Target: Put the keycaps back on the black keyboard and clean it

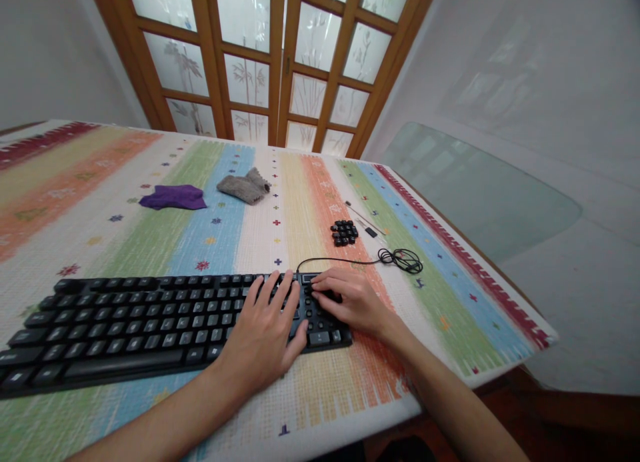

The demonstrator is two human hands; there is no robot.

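Observation:
A black keyboard point(135, 329) lies along the near side of the table. My left hand point(265, 329) rests over its right part, fingers spread on the keys and thumb by the number pad. Over the upper right corner, my right hand point(350, 299) has thumb and fingers drawn together at the number pad; whatever is between the fingertips is hidden. Bare switch stems show on part of the number pad point(313, 315), where keycaps are off. Just beyond the keyboard sits a cluster of loose black keycaps point(345, 233).
A coiled black cable point(401, 260) runs from the keyboard's back edge. Near the keycaps lie a thin rod point(367, 219) and a small black rectangular piece point(371, 232). Farther back are a purple cloth point(173, 197) and a grey cloth point(244, 187) on the striped tablecloth point(310, 389).

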